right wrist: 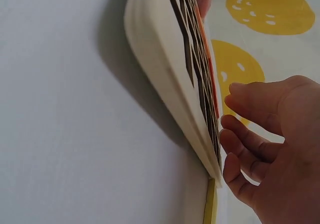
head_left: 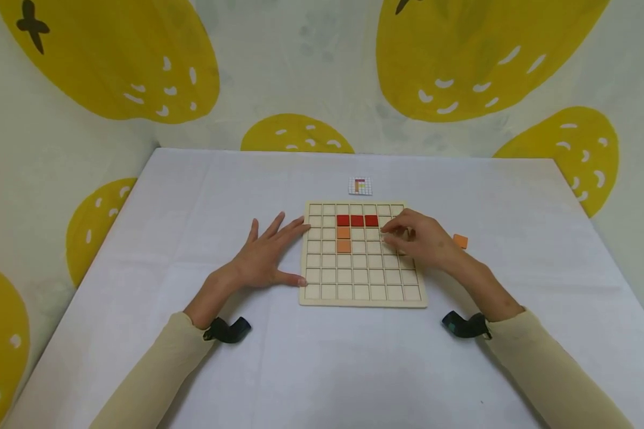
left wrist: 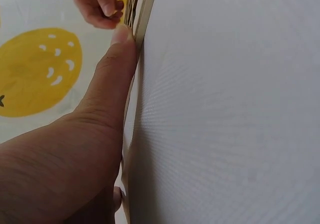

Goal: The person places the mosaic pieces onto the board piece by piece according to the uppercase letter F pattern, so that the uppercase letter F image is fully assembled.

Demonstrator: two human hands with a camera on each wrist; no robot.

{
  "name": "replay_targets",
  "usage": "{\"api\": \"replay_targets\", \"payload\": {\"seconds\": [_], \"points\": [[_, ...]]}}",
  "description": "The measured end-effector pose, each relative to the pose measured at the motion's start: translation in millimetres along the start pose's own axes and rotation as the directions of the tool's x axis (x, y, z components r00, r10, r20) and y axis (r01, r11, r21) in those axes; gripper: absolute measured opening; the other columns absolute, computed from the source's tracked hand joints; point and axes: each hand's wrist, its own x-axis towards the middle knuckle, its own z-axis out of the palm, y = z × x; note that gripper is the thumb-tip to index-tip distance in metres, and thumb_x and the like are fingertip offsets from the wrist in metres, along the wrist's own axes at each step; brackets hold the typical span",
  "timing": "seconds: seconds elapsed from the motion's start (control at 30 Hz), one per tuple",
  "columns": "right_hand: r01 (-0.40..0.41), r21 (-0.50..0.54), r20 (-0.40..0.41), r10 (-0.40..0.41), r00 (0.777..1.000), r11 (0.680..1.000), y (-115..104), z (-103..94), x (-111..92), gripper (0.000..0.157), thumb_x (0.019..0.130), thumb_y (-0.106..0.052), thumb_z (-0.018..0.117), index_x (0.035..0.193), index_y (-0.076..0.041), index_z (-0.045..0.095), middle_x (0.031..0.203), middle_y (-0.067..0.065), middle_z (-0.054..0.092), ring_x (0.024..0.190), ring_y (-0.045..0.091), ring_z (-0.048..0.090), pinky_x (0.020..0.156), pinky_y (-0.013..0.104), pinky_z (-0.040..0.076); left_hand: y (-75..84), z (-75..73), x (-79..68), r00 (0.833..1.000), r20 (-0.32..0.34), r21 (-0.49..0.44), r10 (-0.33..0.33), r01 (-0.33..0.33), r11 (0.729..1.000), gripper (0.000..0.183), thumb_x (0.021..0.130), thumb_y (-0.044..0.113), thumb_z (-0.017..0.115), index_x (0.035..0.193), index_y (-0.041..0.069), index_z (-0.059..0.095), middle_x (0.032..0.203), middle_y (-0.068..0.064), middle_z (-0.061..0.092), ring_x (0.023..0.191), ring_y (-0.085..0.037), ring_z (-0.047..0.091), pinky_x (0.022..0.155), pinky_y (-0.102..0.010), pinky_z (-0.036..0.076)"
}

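A square wooden grid board (head_left: 362, 305) lies on the table. Three red tiles (head_left: 356, 221) form a row in its upper part, and two orange tiles (head_left: 343, 239) run down below the leftmost red one. My left hand (head_left: 263, 256) is spread at the board's left side, its thumb and fingertips touching the edge. Over the right part of the grid hovers my right hand (head_left: 424, 238), fingers loosely bent, thumb and fingertips apart. No tile shows between them in the right wrist view. A loose orange tile (head_left: 460, 241) lies right of the board, beside the right wrist.
Behind the board lies a small pattern card (head_left: 360, 186) with a printed grid and coloured squares. A white cloth (head_left: 322, 369) covers the table. Fabric with yellow fruit shapes (head_left: 297, 134) hangs behind and at the sides. Black wrist devices (head_left: 229, 330) sit at both cuffs.
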Motion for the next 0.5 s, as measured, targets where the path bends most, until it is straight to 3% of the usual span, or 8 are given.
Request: {"api": "replay_targets", "payload": {"seconds": [0.27,0.5], "points": [[0.026,0.003,-0.047,-0.026,0.999,1.0,11.5,-5.0,-6.4,0.016,0.097,-0.015,0.074,0.113,-0.011,0.077,0.105,0.003,0.068,0.094,0.016,0.059,0.08,0.025,0.049,0.7,0.5,1.9,1.0,-0.003,0.002,0.008,-0.008,1.0,0.115,0.078,0.072,0.078,0.168,0.034,0.017,0.178,0.008,0.009,0.166,-0.03,-0.004,0.123,-0.077,-0.008],[-0.012,-0.003,-0.064,0.012,0.998,1.0,19.4,-11.3,-12.9,0.018,0.098,-0.018,0.073,0.115,-0.011,0.076,0.107,0.004,0.067,0.098,0.018,0.057,0.081,0.023,0.047,1.3,0.9,0.8,1.0,0.002,0.001,-0.003,0.003,1.0,0.115,0.078,0.071,0.079,0.168,0.033,0.018,0.178,0.008,0.009,0.166,-0.031,-0.004,0.123,-0.076,-0.008]]}}
